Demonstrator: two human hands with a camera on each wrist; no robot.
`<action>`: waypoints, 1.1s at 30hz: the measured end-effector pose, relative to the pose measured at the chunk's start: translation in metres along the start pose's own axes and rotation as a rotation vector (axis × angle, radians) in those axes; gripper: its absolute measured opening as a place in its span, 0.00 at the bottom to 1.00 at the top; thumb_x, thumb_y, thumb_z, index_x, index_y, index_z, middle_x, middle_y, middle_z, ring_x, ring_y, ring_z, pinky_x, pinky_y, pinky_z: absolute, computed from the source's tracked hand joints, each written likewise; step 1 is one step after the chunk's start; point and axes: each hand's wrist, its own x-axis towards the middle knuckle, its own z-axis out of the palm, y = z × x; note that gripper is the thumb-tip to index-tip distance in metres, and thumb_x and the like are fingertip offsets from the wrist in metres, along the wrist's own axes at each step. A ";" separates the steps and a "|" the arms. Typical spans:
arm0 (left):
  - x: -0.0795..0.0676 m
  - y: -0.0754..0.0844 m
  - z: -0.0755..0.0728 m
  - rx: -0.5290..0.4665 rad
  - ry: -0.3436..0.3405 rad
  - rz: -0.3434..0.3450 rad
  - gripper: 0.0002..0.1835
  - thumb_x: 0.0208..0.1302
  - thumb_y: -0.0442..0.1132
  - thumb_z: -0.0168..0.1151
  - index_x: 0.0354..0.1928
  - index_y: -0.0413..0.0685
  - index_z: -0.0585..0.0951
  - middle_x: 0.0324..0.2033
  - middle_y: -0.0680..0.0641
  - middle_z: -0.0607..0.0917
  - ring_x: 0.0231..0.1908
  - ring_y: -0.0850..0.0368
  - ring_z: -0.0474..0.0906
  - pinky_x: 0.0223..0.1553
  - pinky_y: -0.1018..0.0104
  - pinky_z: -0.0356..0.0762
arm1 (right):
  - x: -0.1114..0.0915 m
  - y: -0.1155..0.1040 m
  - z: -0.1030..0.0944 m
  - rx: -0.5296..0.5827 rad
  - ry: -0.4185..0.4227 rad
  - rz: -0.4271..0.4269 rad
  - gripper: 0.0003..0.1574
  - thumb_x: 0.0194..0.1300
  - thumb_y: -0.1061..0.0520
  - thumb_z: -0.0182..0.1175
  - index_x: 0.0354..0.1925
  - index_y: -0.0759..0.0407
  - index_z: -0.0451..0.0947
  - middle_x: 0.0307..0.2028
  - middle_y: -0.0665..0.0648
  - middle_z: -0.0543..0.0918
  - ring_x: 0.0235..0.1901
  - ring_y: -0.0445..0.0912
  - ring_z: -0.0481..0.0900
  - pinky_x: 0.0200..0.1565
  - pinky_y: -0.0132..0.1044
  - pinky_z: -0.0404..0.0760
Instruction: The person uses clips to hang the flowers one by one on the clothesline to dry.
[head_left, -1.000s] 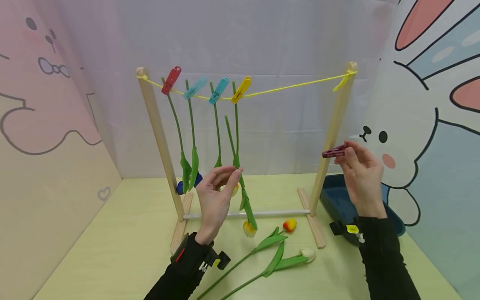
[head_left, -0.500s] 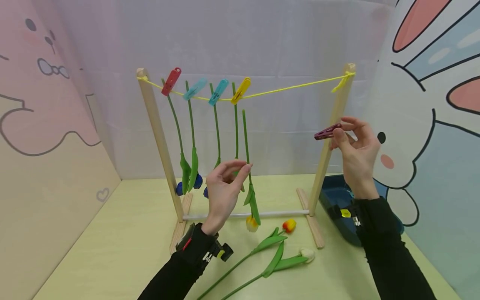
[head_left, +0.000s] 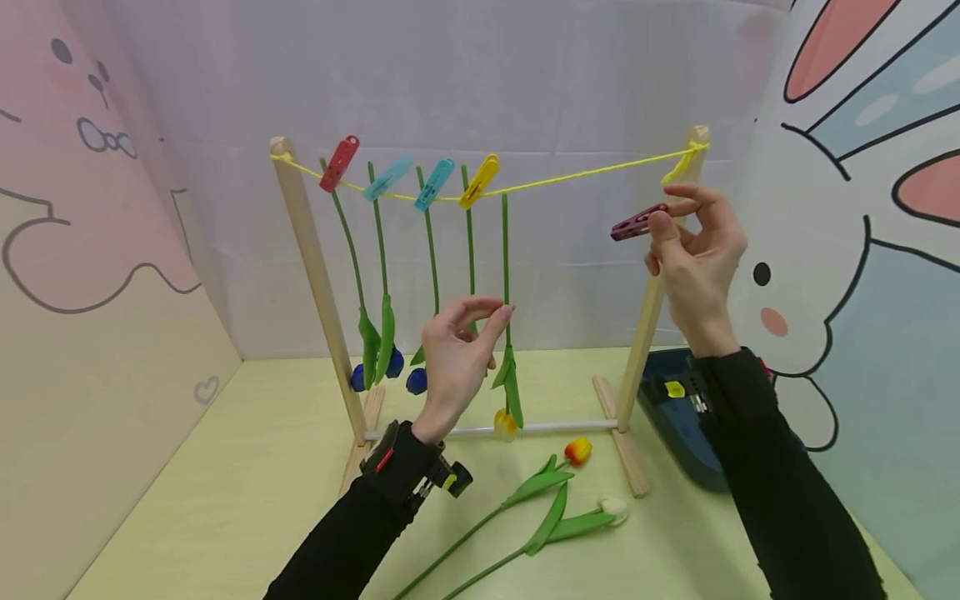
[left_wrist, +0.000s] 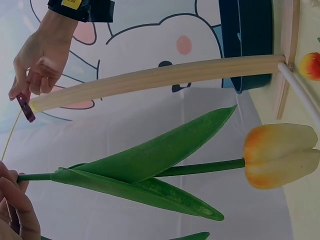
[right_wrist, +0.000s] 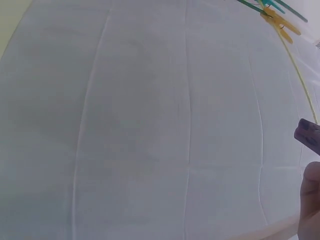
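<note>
My left hand (head_left: 459, 350) pinches the green stem of a yellow-white tulip (left_wrist: 280, 156), its bloom hanging down. The top of that stem (head_left: 506, 242) comes right up at the yellow string (head_left: 577, 175), just right of the yellow clothespin (head_left: 480, 181). In my right hand (head_left: 699, 258), thumb and fingers pinch a dark purple clothespin (head_left: 637, 222) a little below the string, near the right post. Red (head_left: 340, 164) and blue clothespins (head_left: 433, 184) grip other tulip stems along the string's left part, with dark blue blooms (head_left: 417, 381) below.
Two wooden posts (head_left: 315, 275) carry the string, joined low down by a white bar (head_left: 562, 427). On the table lie a red-yellow tulip (head_left: 578, 451) and a white tulip (head_left: 613, 510). Behind my right arm stands a dark blue bin (head_left: 686, 433).
My left hand has moved up and slightly right, and the held tulip now hangs nearly straight with its stem top at the string. My right hand has risen and moved left with the purple clothespin.
</note>
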 end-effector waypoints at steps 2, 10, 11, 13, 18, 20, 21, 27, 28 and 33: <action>0.008 0.031 -0.001 -0.032 -0.005 -0.006 0.16 0.69 0.40 0.65 0.58 0.52 0.81 0.48 0.52 0.89 0.13 0.60 0.71 0.17 0.68 0.71 | 0.005 -0.001 0.006 -0.014 0.005 -0.008 0.13 0.67 0.70 0.60 0.49 0.62 0.79 0.31 0.52 0.74 0.12 0.42 0.62 0.17 0.28 0.64; 0.031 0.129 -0.005 -0.113 -0.032 -0.069 0.14 0.70 0.44 0.65 0.53 0.48 0.83 0.46 0.46 0.89 0.11 0.56 0.70 0.17 0.65 0.74 | 0.023 -0.006 0.027 -0.036 -0.009 -0.051 0.12 0.67 0.71 0.61 0.46 0.62 0.82 0.30 0.53 0.74 0.10 0.41 0.61 0.17 0.27 0.63; 0.034 0.145 -0.007 -0.109 -0.034 -0.100 0.14 0.70 0.45 0.64 0.51 0.46 0.83 0.45 0.43 0.89 0.11 0.54 0.70 0.17 0.63 0.74 | 0.025 -0.007 0.030 -0.045 -0.018 -0.057 0.11 0.67 0.71 0.61 0.46 0.61 0.82 0.30 0.53 0.74 0.10 0.40 0.61 0.17 0.27 0.62; 0.037 0.160 -0.008 -0.121 -0.029 -0.114 0.14 0.70 0.44 0.65 0.51 0.44 0.83 0.45 0.41 0.89 0.10 0.57 0.69 0.15 0.65 0.73 | 0.028 -0.009 0.035 -0.047 -0.033 -0.067 0.11 0.67 0.71 0.61 0.44 0.60 0.82 0.30 0.52 0.74 0.10 0.40 0.60 0.16 0.27 0.61; 0.044 0.188 -0.009 -0.102 -0.024 -0.214 0.13 0.68 0.34 0.64 0.50 0.33 0.81 0.47 0.33 0.87 0.10 0.63 0.66 0.17 0.71 0.72 | 0.035 -0.011 0.048 -0.048 -0.065 -0.090 0.12 0.67 0.71 0.61 0.43 0.57 0.84 0.28 0.49 0.74 0.09 0.39 0.59 0.15 0.27 0.59; 0.046 0.189 -0.008 -0.098 -0.023 -0.235 0.13 0.68 0.34 0.64 0.51 0.33 0.81 0.48 0.32 0.87 0.10 0.64 0.66 0.17 0.72 0.73 | 0.038 -0.012 0.053 -0.045 -0.074 -0.087 0.13 0.67 0.72 0.61 0.42 0.57 0.84 0.27 0.48 0.75 0.09 0.39 0.59 0.14 0.27 0.59; 0.047 0.189 -0.007 -0.094 -0.022 -0.236 0.13 0.69 0.34 0.64 0.51 0.34 0.81 0.48 0.33 0.87 0.10 0.64 0.67 0.17 0.72 0.73 | 0.040 -0.012 0.056 -0.043 -0.077 -0.082 0.13 0.66 0.72 0.61 0.42 0.57 0.84 0.26 0.47 0.75 0.08 0.40 0.60 0.14 0.28 0.59; 0.054 0.184 -0.004 -0.068 -0.003 -0.210 0.13 0.69 0.39 0.65 0.50 0.38 0.83 0.46 0.37 0.88 0.09 0.62 0.68 0.16 0.70 0.73 | 0.047 -0.015 0.070 -0.166 -0.068 -0.067 0.10 0.67 0.69 0.63 0.43 0.58 0.85 0.24 0.47 0.74 0.08 0.40 0.61 0.15 0.28 0.62; 0.055 0.185 -0.003 -0.065 0.003 -0.205 0.13 0.68 0.39 0.65 0.50 0.38 0.83 0.46 0.37 0.89 0.09 0.62 0.68 0.15 0.70 0.73 | 0.048 -0.015 0.073 -0.184 -0.066 -0.061 0.10 0.67 0.68 0.63 0.44 0.58 0.85 0.24 0.47 0.74 0.08 0.40 0.61 0.15 0.28 0.62; 0.059 0.185 -0.002 -0.063 0.014 -0.203 0.11 0.68 0.37 0.66 0.48 0.38 0.84 0.44 0.38 0.89 0.08 0.60 0.69 0.13 0.70 0.72 | 0.053 -0.014 0.086 -0.207 -0.084 -0.038 0.09 0.67 0.67 0.63 0.46 0.63 0.84 0.22 0.47 0.73 0.08 0.39 0.60 0.15 0.27 0.63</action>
